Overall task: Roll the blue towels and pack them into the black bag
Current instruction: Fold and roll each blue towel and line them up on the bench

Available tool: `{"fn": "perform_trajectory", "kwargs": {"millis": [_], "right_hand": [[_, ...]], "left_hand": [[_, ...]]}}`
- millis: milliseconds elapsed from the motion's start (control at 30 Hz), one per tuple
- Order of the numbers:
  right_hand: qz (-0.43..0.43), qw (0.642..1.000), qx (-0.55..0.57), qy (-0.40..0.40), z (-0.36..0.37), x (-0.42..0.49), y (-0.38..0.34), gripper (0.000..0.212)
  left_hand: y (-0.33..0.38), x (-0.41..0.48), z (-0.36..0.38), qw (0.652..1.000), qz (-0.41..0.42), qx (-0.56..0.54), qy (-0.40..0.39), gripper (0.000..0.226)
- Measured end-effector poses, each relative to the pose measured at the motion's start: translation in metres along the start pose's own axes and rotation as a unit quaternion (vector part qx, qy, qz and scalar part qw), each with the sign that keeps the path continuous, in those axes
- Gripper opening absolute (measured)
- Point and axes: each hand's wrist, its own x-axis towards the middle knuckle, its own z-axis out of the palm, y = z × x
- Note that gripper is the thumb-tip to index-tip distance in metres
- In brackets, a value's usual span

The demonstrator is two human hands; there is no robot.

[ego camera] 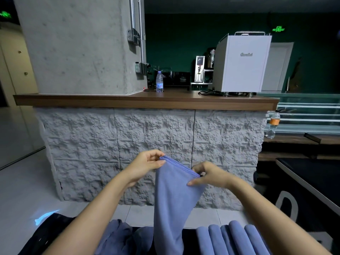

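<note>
Stone counter (147,144) behind | left hand (145,167), right hand (211,174) pinching towel (173,203) top corners | rolls (231,238) below right

Open air lies before the stone counter front (147,144); rolled towels (230,238) crowd the lower right.

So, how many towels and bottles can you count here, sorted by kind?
Held-up towel: 1
Rolled towels: 5
Bottles: 2
Total: 8
The loose heap of towels at the bottom left is too bunched to count, so it is left out.
</note>
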Motion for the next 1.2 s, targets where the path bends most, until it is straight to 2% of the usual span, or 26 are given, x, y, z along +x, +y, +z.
{"fn": "perform_trajectory", "kwargs": {"millis": [100, 167, 233, 267, 300, 367, 433, 567, 633, 767, 833, 967, 1067, 1200], "right_hand": [[-0.002, 0.998, 0.010, 0.057, -0.021, -0.004, -0.012, 0.024], [-0.032, 0.995, -0.017, 0.090, -0.035, -0.005, -0.028, 0.013], [-0.073, 0.979, -0.008, 0.190, -0.038, -0.003, -0.038, 0.007], [-0.085, 0.965, -0.006, 0.247, -0.035, -0.002, -0.035, 0.006], [-0.080, 0.959, -0.036, 0.269, -0.029, 0.000, -0.028, 0.006], [0.007, 0.973, -0.126, 0.195, -0.009, 0.001, -0.002, 0.014], [0.061, 0.979, -0.087, 0.175, 0.005, -0.006, 0.020, 0.022], [0.041, 0.967, 0.100, 0.230, 0.002, -0.021, 0.021, 0.024], [0.044, 0.962, 0.147, 0.228, 0.000, -0.030, 0.013, 0.020], [0.031, 0.968, 0.175, 0.175, 0.002, -0.044, 0.006, 0.012], [0.053, 0.971, 0.184, 0.145, 0.006, -0.045, 0.013, 0.008], [0.109, 0.988, 0.085, 0.065, 0.033, -0.031, 0.039, 0.006], [0.166, 0.977, 0.097, 0.095, 0.061, -0.011, 0.061, 0.020], [0.126, 0.968, 0.098, 0.192, 0.069, 0.018, 0.067, 0.023]], "left_hand": [[-0.002, 0.004, -0.018, 0.998, -0.030, 0.029, 0.056, 0.012], [0.009, 0.007, -0.017, 0.994, 0.002, 0.037, 0.106, 0.014], [0.015, 0.009, -0.011, 0.983, 0.057, 0.002, 0.175, 0.017], [0.013, 0.010, -0.007, 0.979, 0.069, -0.002, 0.190, 0.018], [0.006, 0.010, -0.002, 0.981, 0.064, 0.014, 0.182, 0.020], [-0.020, 0.008, 0.009, 0.988, 0.008, 0.077, 0.134, 0.022], [-0.041, 0.002, 0.016, 0.987, -0.030, 0.093, 0.127, 0.019], [-0.036, -0.007, 0.014, 0.992, -0.022, 0.051, 0.115, 0.012], [-0.032, -0.014, 0.015, 0.994, -0.020, 0.035, 0.100, 0.012], [-0.034, -0.025, 0.014, 0.994, -0.021, 0.051, 0.098, 0.007], [-0.043, -0.028, 0.011, 0.994, -0.042, 0.055, 0.083, 0.004], [-0.083, -0.031, 0.010, 0.984, -0.135, 0.104, 0.051, 0.004], [-0.116, -0.025, 0.011, 0.973, -0.155, 0.154, 0.081, 0.005], [-0.120, -0.001, 0.004, 0.967, -0.091, 0.175, 0.164, 0.011]]}}
